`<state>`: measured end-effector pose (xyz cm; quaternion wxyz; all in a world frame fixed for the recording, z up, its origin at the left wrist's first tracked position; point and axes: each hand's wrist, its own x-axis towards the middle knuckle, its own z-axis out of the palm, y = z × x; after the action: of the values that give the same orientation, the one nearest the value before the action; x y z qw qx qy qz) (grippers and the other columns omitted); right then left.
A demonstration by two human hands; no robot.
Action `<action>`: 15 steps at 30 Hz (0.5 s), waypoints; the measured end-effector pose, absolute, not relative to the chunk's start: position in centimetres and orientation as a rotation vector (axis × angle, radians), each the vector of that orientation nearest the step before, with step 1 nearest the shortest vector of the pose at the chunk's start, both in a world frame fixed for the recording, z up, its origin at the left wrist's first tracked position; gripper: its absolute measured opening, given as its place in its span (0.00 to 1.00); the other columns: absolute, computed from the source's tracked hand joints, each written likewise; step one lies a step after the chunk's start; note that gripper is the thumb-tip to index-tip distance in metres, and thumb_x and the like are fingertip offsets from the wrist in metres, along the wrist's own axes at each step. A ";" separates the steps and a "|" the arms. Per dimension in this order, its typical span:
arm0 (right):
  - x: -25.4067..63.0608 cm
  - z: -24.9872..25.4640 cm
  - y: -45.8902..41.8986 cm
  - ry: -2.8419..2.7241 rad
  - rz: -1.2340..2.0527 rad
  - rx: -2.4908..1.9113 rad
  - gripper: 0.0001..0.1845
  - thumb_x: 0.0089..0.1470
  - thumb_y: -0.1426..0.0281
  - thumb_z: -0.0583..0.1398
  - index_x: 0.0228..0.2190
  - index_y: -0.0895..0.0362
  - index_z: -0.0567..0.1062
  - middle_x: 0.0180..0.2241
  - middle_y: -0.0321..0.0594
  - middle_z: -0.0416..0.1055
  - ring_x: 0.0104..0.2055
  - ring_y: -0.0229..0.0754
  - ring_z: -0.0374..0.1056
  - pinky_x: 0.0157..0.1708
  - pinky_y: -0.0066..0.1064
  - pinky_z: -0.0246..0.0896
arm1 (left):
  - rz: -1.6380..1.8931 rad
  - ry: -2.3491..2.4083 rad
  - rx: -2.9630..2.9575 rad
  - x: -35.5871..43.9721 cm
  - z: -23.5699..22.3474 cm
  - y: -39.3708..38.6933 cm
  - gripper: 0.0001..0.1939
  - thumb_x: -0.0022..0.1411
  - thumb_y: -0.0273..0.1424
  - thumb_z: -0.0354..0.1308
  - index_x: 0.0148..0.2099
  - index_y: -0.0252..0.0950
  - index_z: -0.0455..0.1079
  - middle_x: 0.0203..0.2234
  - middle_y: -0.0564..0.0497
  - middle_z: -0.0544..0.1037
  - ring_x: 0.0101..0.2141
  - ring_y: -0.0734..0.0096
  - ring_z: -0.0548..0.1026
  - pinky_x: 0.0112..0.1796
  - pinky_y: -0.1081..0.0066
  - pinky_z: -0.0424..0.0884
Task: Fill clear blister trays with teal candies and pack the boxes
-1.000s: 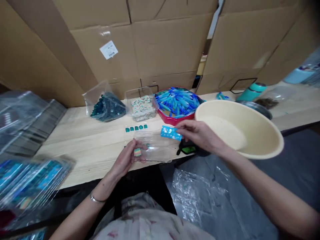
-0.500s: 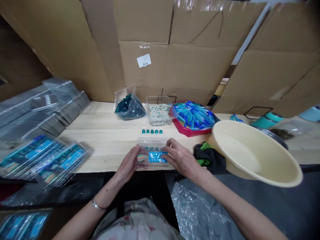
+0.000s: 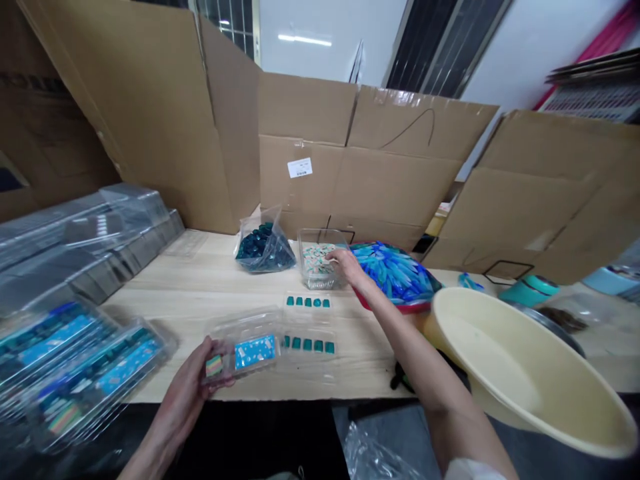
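Observation:
My left hand (image 3: 189, 379) is closed round the left end of a clear plastic case (image 3: 243, 323) above the table's front edge. Inside the case lie a blue patterned block (image 3: 255, 351) and a small striped block (image 3: 214, 365). To its right, partly overlapped, is a clear tray (image 3: 313, 370) with a row of teal pieces (image 3: 307, 345). A similar row (image 3: 307, 302) sits just behind. My right hand (image 3: 346, 265) reaches into a clear tub (image 3: 323, 283) of small white pieces (image 3: 316, 259), fingertips pinched together; anything between them is too small to make out.
A plastic bag (image 3: 273, 257) of dark teal pieces stands left of the tub. A red tray (image 3: 364, 301) heaped with blue pieces and a cream basin (image 3: 525, 360) are on the right. Filled cases (image 3: 100, 380) and stacked clear packaging (image 3: 125, 220) crowd the left. Cardboard (image 3: 385, 173) walls the back.
My left hand has moved the case leftwards, uncovering the front row of teal pieces. My right hand has left the case and gone up to the tub. The view has tilted upward.

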<state>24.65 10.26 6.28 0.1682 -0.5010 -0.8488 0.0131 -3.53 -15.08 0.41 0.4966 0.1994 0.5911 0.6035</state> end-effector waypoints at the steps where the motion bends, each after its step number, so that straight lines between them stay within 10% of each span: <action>1: 24.0 6.2 11.7 -2.461 0.064 -1.456 0.18 0.51 0.80 0.51 0.41 0.61 0.75 0.45 0.45 0.72 0.49 0.39 0.64 0.47 0.25 0.55 | 1.459 1.416 0.490 -3.4 0.2 -14.7 0.14 0.55 0.35 0.59 0.42 0.33 0.70 0.40 0.44 0.76 0.27 0.68 0.76 0.26 0.68 0.76; 7: 20.9 5.2 17.2 -2.592 0.211 -1.625 0.08 0.43 0.76 0.61 0.29 0.61 0.79 0.28 0.40 0.77 0.30 0.37 0.69 0.28 0.20 0.57 | 1.487 1.339 0.469 -2.9 -0.5 -12.7 0.17 0.52 0.41 0.61 0.41 0.34 0.70 0.38 0.47 0.77 0.31 0.65 0.76 0.25 0.68 0.75; 15: 21.3 5.5 14.5 -2.314 -0.087 -1.471 0.16 0.55 0.71 0.50 0.40 0.59 0.75 0.40 0.48 0.73 0.42 0.46 0.68 0.38 0.30 0.59 | 1.549 1.269 0.536 -3.7 -0.2 -11.3 0.20 0.53 0.43 0.59 0.42 0.33 0.68 0.36 0.45 0.77 0.30 0.66 0.75 0.24 0.71 0.73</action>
<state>21.33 14.51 5.46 0.1978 -0.5257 -0.8267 -0.0312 -3.67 -11.30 -0.24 0.5090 0.2225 0.5270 0.6432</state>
